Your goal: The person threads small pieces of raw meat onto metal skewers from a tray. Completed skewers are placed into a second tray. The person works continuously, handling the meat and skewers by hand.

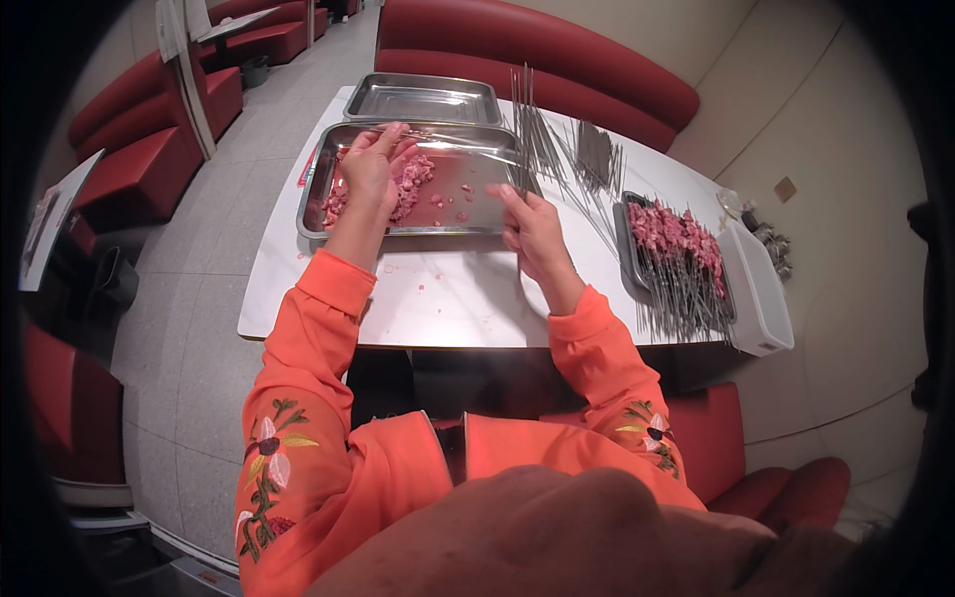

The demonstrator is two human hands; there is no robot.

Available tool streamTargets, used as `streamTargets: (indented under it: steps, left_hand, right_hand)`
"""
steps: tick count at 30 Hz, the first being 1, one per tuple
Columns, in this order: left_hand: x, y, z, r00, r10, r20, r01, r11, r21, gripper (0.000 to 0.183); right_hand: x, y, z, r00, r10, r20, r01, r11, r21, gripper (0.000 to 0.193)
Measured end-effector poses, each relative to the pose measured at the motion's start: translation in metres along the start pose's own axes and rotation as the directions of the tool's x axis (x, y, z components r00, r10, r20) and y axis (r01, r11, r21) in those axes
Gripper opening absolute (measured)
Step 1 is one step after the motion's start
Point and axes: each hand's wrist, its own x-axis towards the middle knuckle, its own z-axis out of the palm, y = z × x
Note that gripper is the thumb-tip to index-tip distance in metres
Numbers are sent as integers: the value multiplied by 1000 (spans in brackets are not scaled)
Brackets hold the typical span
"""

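My left hand (pixel 370 177) is above the near metal tray (pixel 418 231), its thumb and fingertips closed in a pinch. Thin metal skewers (pixel 453 139) stretch from those fingertips across the tray toward the right. My right hand (pixel 537 234) is at the tray's right end, its fingers curled around dark metal skewers (pixel 523 179); how many it grips is hidden. In the tray lie small chunks of raw meat (pixel 413 179), heaped at the left, with a few loose pieces near the middle. My left wrist partly covers the heap.
A second metal tray (pixel 423 98) sits behind the first. Bare skewers (pixel 542 139) and a dense bundle (pixel 594 154) lie at the table's far right. Nearer, a dark tray (pixel 637 269) holds loaded meat skewers (pixel 676 239), beside a white plastic bin (pixel 758 298). Red bench seats (pixel 537 50) border the table.
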Motion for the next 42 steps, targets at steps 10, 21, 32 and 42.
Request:
streamTargets:
  steps: [10, 21, 32, 42]
  left_hand:
    - [-18, -15, 8, 950, -227, 217, 244, 968, -58, 10]
    - [12, -16, -19, 979, -201, 31, 189, 956, 224, 23]
    - [20, -23, -23, 997, -58, -50, 72, 935, 347, 15]
    - [-2, -10, -3, 937, -295, 189, 201, 894, 400, 16]
  right_hand:
    - [73, -2, 4, 945, -240, -224, 308, 885, 350, 27]
    - [61, -50, -20, 834, -502, -230, 519, 855, 14, 34]
    - [6, -16, 2, 885, -444, -142, 401, 880, -254, 28]
    - [22, 18, 24, 942, 222, 253, -225, 974, -20, 29]
